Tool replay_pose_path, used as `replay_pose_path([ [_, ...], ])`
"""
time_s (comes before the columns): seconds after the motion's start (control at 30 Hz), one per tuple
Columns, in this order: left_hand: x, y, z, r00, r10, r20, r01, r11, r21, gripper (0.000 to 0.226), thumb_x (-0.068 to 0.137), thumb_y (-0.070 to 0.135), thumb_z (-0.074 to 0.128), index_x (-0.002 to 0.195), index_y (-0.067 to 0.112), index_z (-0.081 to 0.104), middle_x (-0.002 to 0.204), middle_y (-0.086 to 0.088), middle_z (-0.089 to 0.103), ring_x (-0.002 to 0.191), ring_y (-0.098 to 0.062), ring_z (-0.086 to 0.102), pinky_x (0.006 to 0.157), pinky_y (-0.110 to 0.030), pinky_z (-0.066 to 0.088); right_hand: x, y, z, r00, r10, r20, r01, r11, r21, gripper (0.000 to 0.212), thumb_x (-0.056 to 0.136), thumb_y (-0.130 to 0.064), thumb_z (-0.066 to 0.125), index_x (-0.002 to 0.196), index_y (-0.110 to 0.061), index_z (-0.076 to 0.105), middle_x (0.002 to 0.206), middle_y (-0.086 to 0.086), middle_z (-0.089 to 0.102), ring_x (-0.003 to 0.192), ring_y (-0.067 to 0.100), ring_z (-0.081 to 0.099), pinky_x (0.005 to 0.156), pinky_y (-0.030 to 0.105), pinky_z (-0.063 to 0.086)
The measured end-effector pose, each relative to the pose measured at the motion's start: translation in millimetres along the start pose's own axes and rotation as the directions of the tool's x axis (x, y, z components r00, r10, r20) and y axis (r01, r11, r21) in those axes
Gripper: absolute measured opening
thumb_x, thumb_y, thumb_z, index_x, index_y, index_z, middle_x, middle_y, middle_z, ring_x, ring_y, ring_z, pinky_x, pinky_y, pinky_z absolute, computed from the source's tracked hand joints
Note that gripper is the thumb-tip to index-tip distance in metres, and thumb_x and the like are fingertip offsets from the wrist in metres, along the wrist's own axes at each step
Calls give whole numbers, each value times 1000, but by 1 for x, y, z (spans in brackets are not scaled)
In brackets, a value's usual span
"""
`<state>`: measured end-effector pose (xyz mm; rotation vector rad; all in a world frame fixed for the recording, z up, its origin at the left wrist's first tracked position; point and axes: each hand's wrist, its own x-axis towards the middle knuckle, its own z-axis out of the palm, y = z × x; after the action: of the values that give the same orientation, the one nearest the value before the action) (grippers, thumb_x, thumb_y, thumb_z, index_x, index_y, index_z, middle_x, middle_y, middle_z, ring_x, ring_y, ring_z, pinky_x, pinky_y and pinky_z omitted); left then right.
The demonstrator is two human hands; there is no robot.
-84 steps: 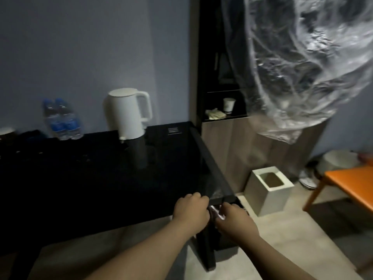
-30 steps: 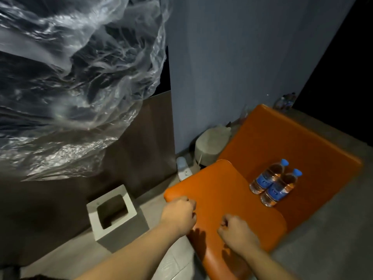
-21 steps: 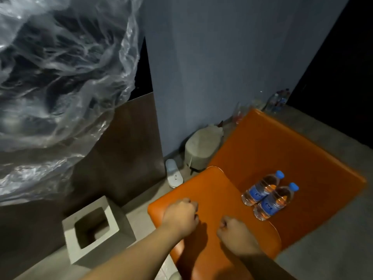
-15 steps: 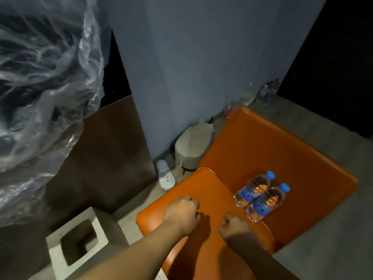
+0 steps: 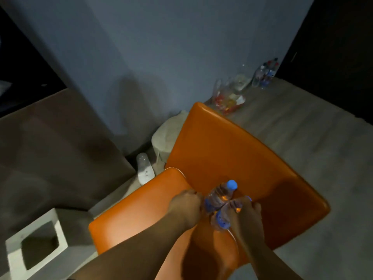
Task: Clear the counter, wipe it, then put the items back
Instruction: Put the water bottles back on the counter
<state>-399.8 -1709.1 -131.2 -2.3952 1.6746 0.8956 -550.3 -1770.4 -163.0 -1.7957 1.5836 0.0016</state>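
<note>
Two clear water bottles with blue caps and blue labels lie side by side on the seat of an orange chair [image 5: 232, 150]. My left hand [image 5: 185, 207] curls its fingers round the lower body of the left bottle [image 5: 221, 194]. My right hand [image 5: 245, 211] lies over the right bottle [image 5: 220, 220], fingers curled on it, and hides most of it; only its label and a bit of its cap show. Both hands are blurred. The counter is out of view.
A white square bin [image 5: 12, 251] stands on the floor at lower left. A white slipper [image 5: 144, 168] and a beige round object [image 5: 166, 136] sit by the blue wall. A clear bag [image 5: 230, 98] and several bottles [image 5: 266, 73] stand in the corner.
My view swung from the black counter to the orange chair. Both fists reached forward onto the two bottles. The plastic sheet has left the view.
</note>
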Motion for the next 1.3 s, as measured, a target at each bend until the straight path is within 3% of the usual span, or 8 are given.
replay_pose_path([
  [0.13, 35, 30, 8, 994, 111, -9, -111, 994, -24, 62, 93, 30, 51, 148, 24, 21, 150, -6, 26, 128, -31, 38, 99, -38, 40, 25, 17, -12, 999, 44, -8, -44, 999, -31, 53, 90, -25, 57, 138, -12, 39, 132, 15, 44, 117, 31, 45, 96, 37, 41],
  [0.3, 75, 54, 13, 979, 160, 128, -174, 979, 108, 72, 97, 27, 44, 151, 29, -5, 160, 6, -5, 137, -33, 25, 104, -42, 37, 39, 22, -14, 983, -20, 182, 24, 1000, -17, 55, 93, -28, 54, 143, -22, 34, 148, 5, 30, 126, 24, 46, 102, 35, 40],
  [0.4, 90, 61, 16, 972, 134, 192, -159, 980, 120, 64, 100, 26, 38, 152, 26, 1, 160, 5, 0, 138, -33, 25, 106, -42, 36, 45, 25, -15, 978, -42, 206, 45, 999, -6, 51, 93, -24, 55, 141, -19, 38, 146, 4, 33, 127, 22, 45, 101, 28, 41],
  [0.6, 88, 53, 26, 988, 120, 94, -134, 979, 154, 54, 98, 27, 45, 146, 24, 22, 139, -10, 37, 116, -34, 48, 86, -40, 48, 48, 26, -11, 986, -70, 154, 74, 997, -27, 34, 90, -20, 58, 123, -15, 52, 128, 7, 46, 112, 22, 53, 79, 20, 41],
  [0.83, 50, 18, 30, 995, 38, 97, -42, 999, 32, 38, 97, 28, 48, 133, 20, 39, 125, -12, 44, 102, -34, 56, 80, -37, 46, 45, 7, 3, 987, -66, 145, 69, 998, -12, 38, 84, -15, 66, 120, -13, 56, 122, 12, 44, 95, 26, 56, 75, 23, 41],
  [0.93, 21, -3, 34, 996, -56, 72, 60, 997, -52, 42, 97, 32, 46, 136, 21, 35, 122, -13, 49, 105, -33, 56, 84, -36, 47, 35, -9, 15, 964, -150, 220, 171, 982, -78, 30, 84, -16, 66, 113, -10, 56, 117, 10, 45, 83, 21, 49, 69, 19, 32],
  [1.1, -48, -43, 51, 950, -310, -30, 291, 919, -267, 40, 94, 30, 50, 130, 19, 36, 119, -11, 54, 102, -30, 58, 85, -38, 50, -7, -31, 47, 912, -289, 290, 348, 921, -174, 22, 77, -14, 71, 89, -18, 52, 98, 8, 50, 93, 29, 56, 74, 22, 32],
  [1.3, -166, -100, 83, 762, -630, -150, 487, 711, -507, 28, 92, 32, 53, 115, 20, 43, 113, -4, 57, 98, -23, 58, 81, -31, 49, -83, -91, 91, 744, -503, 440, 616, 772, -157, 23, 78, -17, 67, 83, -18, 44, 95, 4, 47, 82, 23, 53, 68, 29, 43],
])
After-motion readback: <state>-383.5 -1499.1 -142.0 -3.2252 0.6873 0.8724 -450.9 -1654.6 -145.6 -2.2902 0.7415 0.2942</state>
